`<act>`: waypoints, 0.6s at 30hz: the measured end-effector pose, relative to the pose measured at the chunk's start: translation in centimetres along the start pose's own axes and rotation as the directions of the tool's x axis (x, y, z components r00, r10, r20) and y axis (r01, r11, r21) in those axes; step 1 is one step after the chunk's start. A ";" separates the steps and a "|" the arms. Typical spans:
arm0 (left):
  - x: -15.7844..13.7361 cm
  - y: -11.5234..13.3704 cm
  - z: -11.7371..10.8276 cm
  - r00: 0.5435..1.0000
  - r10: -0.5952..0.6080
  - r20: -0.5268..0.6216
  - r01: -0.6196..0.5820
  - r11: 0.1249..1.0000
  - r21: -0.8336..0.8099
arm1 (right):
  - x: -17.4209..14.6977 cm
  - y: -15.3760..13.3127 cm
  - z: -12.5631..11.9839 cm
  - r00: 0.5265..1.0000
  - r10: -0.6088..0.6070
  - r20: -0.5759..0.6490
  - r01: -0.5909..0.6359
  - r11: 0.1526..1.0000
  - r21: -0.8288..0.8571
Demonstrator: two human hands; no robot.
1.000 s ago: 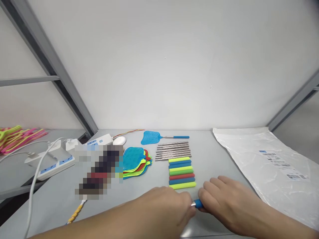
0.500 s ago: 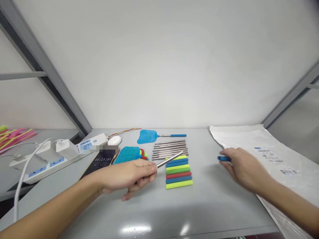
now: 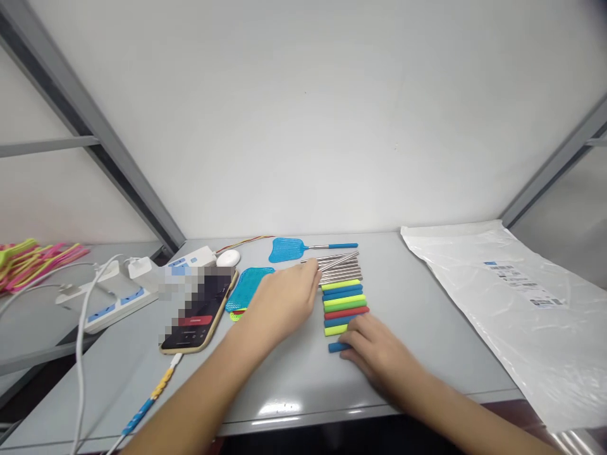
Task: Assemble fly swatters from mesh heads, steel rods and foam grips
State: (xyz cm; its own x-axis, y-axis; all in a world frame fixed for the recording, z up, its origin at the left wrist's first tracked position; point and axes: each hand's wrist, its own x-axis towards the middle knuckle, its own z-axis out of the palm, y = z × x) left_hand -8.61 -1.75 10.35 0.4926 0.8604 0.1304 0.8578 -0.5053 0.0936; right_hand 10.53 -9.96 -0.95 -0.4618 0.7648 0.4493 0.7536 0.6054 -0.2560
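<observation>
The right hand [image 3: 377, 347] grips a blue handle [image 3: 337, 347], its right end covered, just in front of the coloured handles [image 3: 344, 305], while the left hand [image 3: 290, 297] hides its own fingertips at the metal rods [image 3: 345, 275], so whether it holds the slanted rod [image 3: 342, 260] cannot be determined.

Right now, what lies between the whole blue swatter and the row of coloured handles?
In the head view, metal rods lie there, the left hand at their left ends.
</observation>
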 end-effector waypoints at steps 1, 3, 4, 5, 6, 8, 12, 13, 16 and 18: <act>0.1 0.3 0.6 0.999 0.012 -0.046 -0.012 1.000 0.001 | 0.1 -0.1 -0.1 0.999 0.034 -0.013 -0.034 0.999 0.012; 0.2 0.7 1.9 0.989 0.038 -0.142 -0.042 0.999 -0.024 | 0.2 -0.2 -0.5 0.996 0.087 -0.031 -0.087 0.996 0.009; 0.2 0.8 2.4 0.981 0.053 -0.189 -0.061 0.998 -0.035 | 0.2 -0.3 -0.6 0.994 0.099 -0.037 -0.099 0.995 -0.001; 0.2 0.9 2.9 0.970 0.073 -0.231 -0.084 0.996 -0.037 | 0.3 -0.4 -0.7 0.994 0.101 -0.044 -0.102 0.995 -0.012; 0.2 1.0 3.2 0.958 0.100 -0.268 -0.112 0.993 -0.031 | 0.4 -0.4 -0.7 0.994 0.100 -0.049 -0.102 0.994 -0.026; 0.1 1.2 3.7 0.935 0.155 -0.320 -0.167 0.986 -0.012 | 0.5 -0.6 -0.7 0.994 0.097 -0.058 -0.101 0.993 -0.060; -0.1 1.2 4.2 0.931 0.188 -0.314 -0.204 0.979 -0.019 | 0.7 -0.9 -0.4 0.993 0.092 -0.077 -0.100 0.988 -0.115; -0.1 1.1 4.3 0.936 0.189 -0.298 -0.204 0.979 -0.023 | 0.7 -1.0 -0.3 0.992 0.098 -0.076 -0.106 0.988 -0.114; -0.2 0.9 4.6 0.944 0.190 -0.271 -0.206 0.978 -0.033 | 0.8 -1.0 -0.3 0.989 0.131 -0.067 -0.137 0.987 -0.080; -0.2 0.7 4.7 0.945 0.185 -0.268 -0.204 0.978 -0.045 | 0.8 -1.0 -0.3 0.986 0.144 -0.080 -0.149 0.987 -0.060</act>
State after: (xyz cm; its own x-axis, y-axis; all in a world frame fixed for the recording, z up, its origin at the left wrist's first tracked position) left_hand -7.40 -1.97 5.78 0.5854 0.7022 0.4052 0.7315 -0.6730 0.1095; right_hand 9.57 -10.03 -0.09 -0.3092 0.8240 0.4747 0.8408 0.4701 -0.2685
